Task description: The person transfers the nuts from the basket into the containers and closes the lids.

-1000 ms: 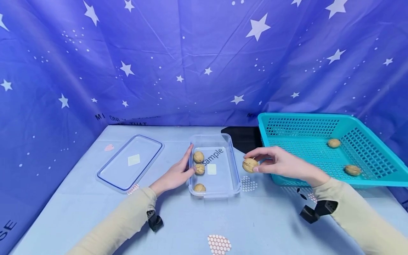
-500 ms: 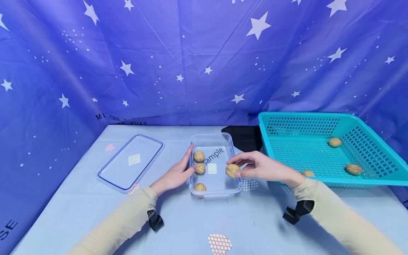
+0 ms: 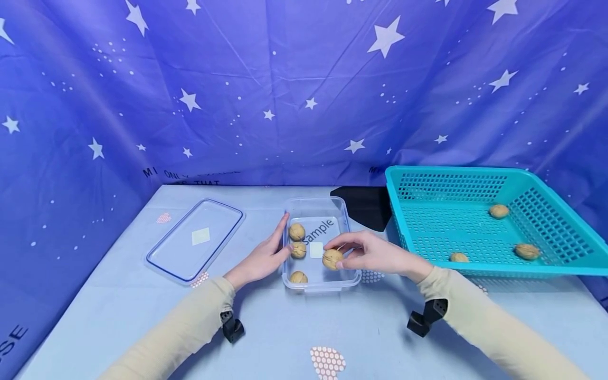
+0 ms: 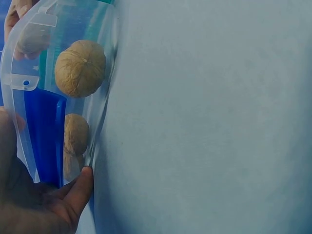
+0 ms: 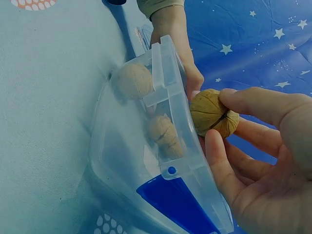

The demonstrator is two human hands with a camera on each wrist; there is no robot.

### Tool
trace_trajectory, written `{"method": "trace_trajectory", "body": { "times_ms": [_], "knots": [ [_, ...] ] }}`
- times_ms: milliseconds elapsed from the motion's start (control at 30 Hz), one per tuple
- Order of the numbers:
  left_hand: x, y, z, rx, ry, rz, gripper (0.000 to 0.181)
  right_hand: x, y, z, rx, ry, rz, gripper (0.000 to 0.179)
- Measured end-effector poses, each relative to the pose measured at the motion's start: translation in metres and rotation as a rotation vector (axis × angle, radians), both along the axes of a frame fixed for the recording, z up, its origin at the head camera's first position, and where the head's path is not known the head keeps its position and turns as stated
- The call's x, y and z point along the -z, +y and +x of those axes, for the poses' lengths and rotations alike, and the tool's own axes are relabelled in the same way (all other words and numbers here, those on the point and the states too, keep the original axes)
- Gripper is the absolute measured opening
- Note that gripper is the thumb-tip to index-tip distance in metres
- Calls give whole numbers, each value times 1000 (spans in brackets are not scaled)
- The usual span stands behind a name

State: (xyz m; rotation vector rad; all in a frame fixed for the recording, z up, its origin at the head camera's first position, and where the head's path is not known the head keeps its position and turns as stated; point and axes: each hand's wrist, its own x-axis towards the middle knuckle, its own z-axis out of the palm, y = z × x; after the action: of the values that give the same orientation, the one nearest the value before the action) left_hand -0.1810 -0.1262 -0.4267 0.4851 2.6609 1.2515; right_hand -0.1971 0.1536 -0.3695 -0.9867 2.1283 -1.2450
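My right hand [image 3: 375, 253] pinches a walnut [image 3: 332, 259] between thumb and fingertips, above the right part of a clear plastic box [image 3: 349, 285]. In the right wrist view the held walnut [image 5: 214, 112] is by the box's rim. Three walnuts lie in the box along its left wall: one far back [image 3: 296, 231], one in the middle [image 3: 298, 250] and one near the front [image 3: 298, 277]. Against that left wall rests my left hand [image 3: 258, 264], fingers extended; in the left wrist view its hand [image 4: 53, 204] touches the box beside a blue latch [image 4: 44, 136].
The clear lid [image 3: 173, 245] with a blue seal lies left of the box. A teal basket [image 3: 475, 269] stands at the right with three walnuts in it. Behind the box is a black patch [image 3: 363, 203], and a starry blue curtain [image 3: 266, 79] closes off the back.
My right hand has carried the walnut leftward from beside the basket to over the box. A walnut at the basket's front has come into view. My left hand has stayed in place.
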Motion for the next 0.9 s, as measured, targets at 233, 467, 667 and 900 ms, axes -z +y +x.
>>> {"method": "trace_trajectory", "body": {
  "times_ms": [233, 467, 667, 900],
  "knots": [
    [0, 0, -1, 8, 25, 2, 76, 1, 0, 0, -18, -28, -34, 32],
    [1, 0, -1, 0, 20, -9, 77, -5, 3, 3, 6, -19, -21, 29],
    [2, -1, -1, 3, 11, -7, 76, -14, 11, 4, 17, 18, -19, 27],
    [2, 0, -1, 6, 24, 1, 77, -27, 25, 4, 65, 36, 8, 27]
  ]
}}
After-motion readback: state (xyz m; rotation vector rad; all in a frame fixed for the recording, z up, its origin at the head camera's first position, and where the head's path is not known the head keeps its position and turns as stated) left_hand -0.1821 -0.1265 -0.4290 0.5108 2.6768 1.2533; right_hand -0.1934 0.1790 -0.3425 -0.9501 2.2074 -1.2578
